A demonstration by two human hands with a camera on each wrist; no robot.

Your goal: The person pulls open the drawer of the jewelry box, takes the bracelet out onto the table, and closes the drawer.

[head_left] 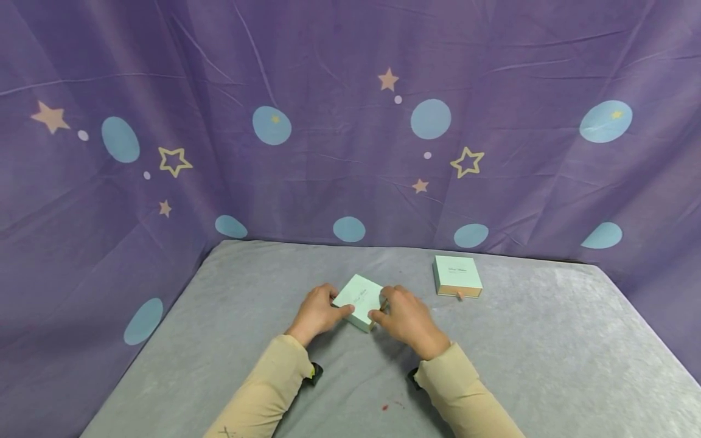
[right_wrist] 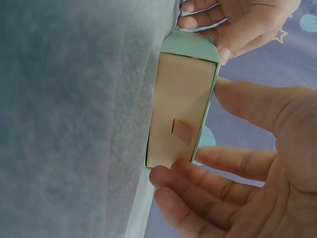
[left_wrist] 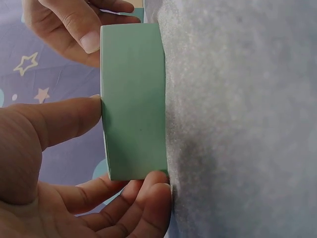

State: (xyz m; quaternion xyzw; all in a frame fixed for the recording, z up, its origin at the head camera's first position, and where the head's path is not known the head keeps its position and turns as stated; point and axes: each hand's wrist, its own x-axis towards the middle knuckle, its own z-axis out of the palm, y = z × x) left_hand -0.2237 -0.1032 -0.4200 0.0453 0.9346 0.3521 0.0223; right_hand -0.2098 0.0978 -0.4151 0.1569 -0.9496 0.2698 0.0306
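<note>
A mint-green drawer box (head_left: 358, 298) rests on the grey cloth between both hands, turned at an angle, with small lettering on its lid. My left hand (head_left: 320, 313) holds its left side, thumb at the lid's edge and fingers at the far corner. On the opposite side, my right hand (head_left: 406, 317) holds the box with thumb near the lid's edge and curled fingers at the far end. In the right wrist view, the peach drawer front (right_wrist: 181, 99) sits flush inside the sleeve, and a small ribbon tab (right_wrist: 182, 131) sticks out from it.
A second mint-green drawer box (head_left: 457, 272) stands at the back right, its peach front and ribbon tab facing me. Grey cloth (head_left: 547, 340) covers the table. A purple curtain (head_left: 328, 73) with stars and blue dots hangs behind and at the sides.
</note>
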